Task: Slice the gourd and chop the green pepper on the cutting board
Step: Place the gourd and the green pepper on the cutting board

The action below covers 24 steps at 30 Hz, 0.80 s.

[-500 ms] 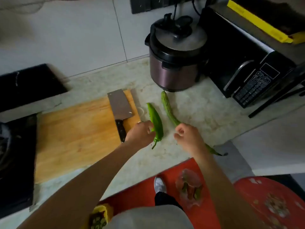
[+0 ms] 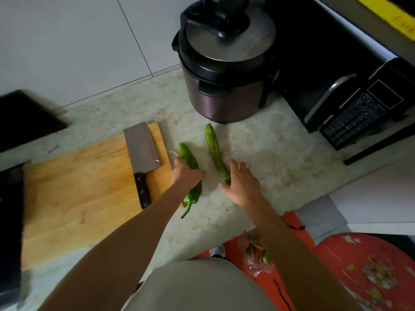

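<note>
While both vegetables lie on the tabletop (image 2: 258, 153) to the right of the cutting board (image 2: 74, 187), neither has yet been brought onto it, and no cut shows on either. Compared with half a second ago, the right hand (image 2: 241, 182) has unfolded from a loose fist and moved onto the gourd (image 2: 214, 149); its fingers are now spread and straight, lying over the near end of the gourd, so this grip is released rather than clasped. The left hand (image 2: 185, 173) remains on the green pepper (image 2: 190, 176), its fingers curled over the middle of the pepper, grasping it; the pepper's stem end points toward the person, just off the board's right edge. A cleaver (image 2: 141, 149) rests untouched on the right part of the board, blade away, handle toward the person. A pressure cooker (image 2: 226, 63) and a microwave (image 2: 336, 81) stand behind. In the inspector's judgement, the change indicates that pick-up of the gourd is about to begin, with transfer to the board the next requirement; slicing and chopping remain wholly outstanding.
</note>
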### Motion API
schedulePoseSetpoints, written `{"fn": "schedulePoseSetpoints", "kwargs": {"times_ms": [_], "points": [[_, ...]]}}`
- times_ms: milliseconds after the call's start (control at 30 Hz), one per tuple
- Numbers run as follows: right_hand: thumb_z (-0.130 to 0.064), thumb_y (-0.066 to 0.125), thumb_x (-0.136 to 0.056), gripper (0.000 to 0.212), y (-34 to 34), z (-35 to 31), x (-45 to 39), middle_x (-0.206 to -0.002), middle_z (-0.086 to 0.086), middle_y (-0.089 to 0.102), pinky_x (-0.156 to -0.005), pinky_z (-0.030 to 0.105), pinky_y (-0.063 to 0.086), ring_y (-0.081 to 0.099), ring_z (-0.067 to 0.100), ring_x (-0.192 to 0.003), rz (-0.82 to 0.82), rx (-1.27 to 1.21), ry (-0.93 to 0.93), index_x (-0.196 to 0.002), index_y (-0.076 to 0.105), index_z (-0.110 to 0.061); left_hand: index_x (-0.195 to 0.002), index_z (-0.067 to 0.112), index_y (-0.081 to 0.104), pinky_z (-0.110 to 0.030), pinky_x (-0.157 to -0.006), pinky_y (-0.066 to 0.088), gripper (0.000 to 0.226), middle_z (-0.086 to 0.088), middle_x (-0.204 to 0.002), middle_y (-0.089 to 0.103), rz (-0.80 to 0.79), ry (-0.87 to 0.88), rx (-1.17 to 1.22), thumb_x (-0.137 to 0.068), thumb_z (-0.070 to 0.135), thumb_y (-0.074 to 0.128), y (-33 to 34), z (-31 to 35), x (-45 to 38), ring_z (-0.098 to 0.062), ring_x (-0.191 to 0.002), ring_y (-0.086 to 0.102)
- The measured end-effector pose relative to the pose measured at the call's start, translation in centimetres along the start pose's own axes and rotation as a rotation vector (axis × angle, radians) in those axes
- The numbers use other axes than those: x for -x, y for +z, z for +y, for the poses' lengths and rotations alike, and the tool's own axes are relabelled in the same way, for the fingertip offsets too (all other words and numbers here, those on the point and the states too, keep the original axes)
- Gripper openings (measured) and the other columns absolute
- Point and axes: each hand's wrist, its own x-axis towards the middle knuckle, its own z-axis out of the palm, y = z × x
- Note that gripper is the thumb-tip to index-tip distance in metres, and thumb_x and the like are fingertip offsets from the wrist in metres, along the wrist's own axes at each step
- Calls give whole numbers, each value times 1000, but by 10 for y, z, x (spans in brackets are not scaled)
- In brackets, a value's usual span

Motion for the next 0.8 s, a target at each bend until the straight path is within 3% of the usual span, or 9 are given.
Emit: {"fn": "schedulePoseSetpoints", "kwargs": {"times_ms": [67,133,200,267,367,533,633,800], "points": [[-37,62,-93,63,4,0,-6,-130,9,46,-87,37,47,50,28,-121,31,8,-24,-145,31,-18,-151,24,22,-44,-83,56,87,-9,-127,52,-4,0,190,-82,15,74,-10,-1,4,-28,-99,59],[-37,60,-94,60,8,-1,-10,-128,9,48,-86,36,48,52,27,-117,67,42,-52,-144,34,-17,-152,31,24,-39,-74,56,86,-4,-124,52,-29,49,291,-83,9,72,-21,-4,13,-24,-93,61],[-34,55,-96,54,11,-4,-13,-125,9,50,-82,36,49,56,27,-111,81,84,-87,-143,39,-14,-151,30,29,-36,-75,52,83,-2,-124,52,-23,67,405,-84,5,70,-32,-10,20,-21,-94,58],[-31,54,-96,47,11,-10,-13,-115,9,54,-73,34,46,59,27,-100,100,52,-119,-139,47,-13,-147,29,36,-40,-83,52,76,-2,-120,55,20,59,532,-83,2,68,-46,-19,23,-24,-99,57],[-30,60,-90,42,7,-33,-8,-97,7,56,-61,31,42,61,26,-81,151,-55,-223,-129,56,-14,-139,30,42,-42,-80,53,69,-3,-113,58,130,46,664,-83,-3,66,-71,-43,28,-29,-100,59],[-29,62,-90,43,5,-103,-4,-98,5,59,-65,35,50,59,22,-80,120,-247,-383,-131,56,-15,-147,28,38,-37,-70,52,75,-9,-113,60,310,-36,658,-83,-1,67,-120,-99,47,-26,-91,60],[-30,61,-89,34,12,-150,-9,-96,4,62,-71,40,53,61,22,-84,47,-307,-421,-120,60,-15,-149,26,34,-38,-71,51,78,-10,-117,57,311,-45,584,-84,-3,67,-159,-134,65,-29,-94,59],[-31,63,-88,23,32,-236,-11,-86,1,66,-64,36,52,63,23,-75,-53,-274,-437,-107,60,-18,-149,27,34,-36,-70,49,79,-5,-109,59,310,-45,430,-84,-4,67,-222,-184,91,-24,-91,60]]}}
